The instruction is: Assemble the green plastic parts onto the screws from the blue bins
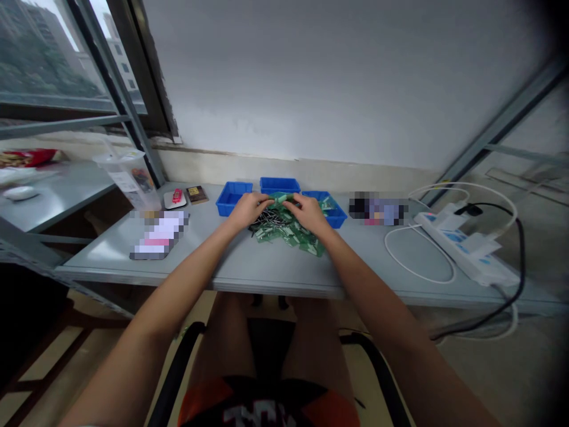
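Note:
My left hand (251,209) and my right hand (308,213) pinch a small green packet (281,199) between them, above a heap on the desk. Dark, thin metal pieces (272,219) lie under and beside my left fingers. Green packets (293,235) are spread in front of and below my right hand. Behind the hands stand a left blue tray (226,206), a middle blue tray (280,183) and a right blue tray (339,217). The right tray holds some green packets. What is inside the held packet is too small to tell.
To the left on the desk (186,261) are a plastic cup (133,181), a blurred-out phone-like object (160,235), a white dish with a pink item (175,200) and a dark box (197,194). At right lie a pixelated object (377,210), a power strip (466,249) and looping cables.

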A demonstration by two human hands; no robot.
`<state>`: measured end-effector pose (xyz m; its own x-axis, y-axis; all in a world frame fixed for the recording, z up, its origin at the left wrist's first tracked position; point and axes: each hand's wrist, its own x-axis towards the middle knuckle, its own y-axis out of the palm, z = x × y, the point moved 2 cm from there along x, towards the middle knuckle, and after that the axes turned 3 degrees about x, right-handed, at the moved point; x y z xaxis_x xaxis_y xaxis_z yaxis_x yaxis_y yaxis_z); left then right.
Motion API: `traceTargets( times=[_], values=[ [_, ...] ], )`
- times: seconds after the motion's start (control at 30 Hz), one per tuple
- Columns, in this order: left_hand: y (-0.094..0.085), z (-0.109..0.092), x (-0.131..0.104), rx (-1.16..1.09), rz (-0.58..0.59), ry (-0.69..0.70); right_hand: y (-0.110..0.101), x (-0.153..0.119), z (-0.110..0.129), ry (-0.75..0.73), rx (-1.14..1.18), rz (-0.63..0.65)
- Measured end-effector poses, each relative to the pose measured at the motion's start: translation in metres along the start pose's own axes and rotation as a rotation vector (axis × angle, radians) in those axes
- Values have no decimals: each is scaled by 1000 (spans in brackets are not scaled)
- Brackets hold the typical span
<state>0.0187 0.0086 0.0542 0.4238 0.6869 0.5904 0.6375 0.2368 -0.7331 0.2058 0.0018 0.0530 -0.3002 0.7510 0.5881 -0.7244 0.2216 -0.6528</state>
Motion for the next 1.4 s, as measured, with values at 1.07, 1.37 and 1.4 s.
traceTargets(
  times=[1.07, 1.37, 1.4],
  values=[
    [-3, -4, -1, 1, 23, 18, -3, -1, 2, -22, -37, 51],
    [-4, -4, -1, -15, 28, 9, -3, -1, 3, -11, -43, 52],
    [-4, -4, -1, -16, 27, 9, -3, -1, 3, -11, -43, 50]
  ],
)
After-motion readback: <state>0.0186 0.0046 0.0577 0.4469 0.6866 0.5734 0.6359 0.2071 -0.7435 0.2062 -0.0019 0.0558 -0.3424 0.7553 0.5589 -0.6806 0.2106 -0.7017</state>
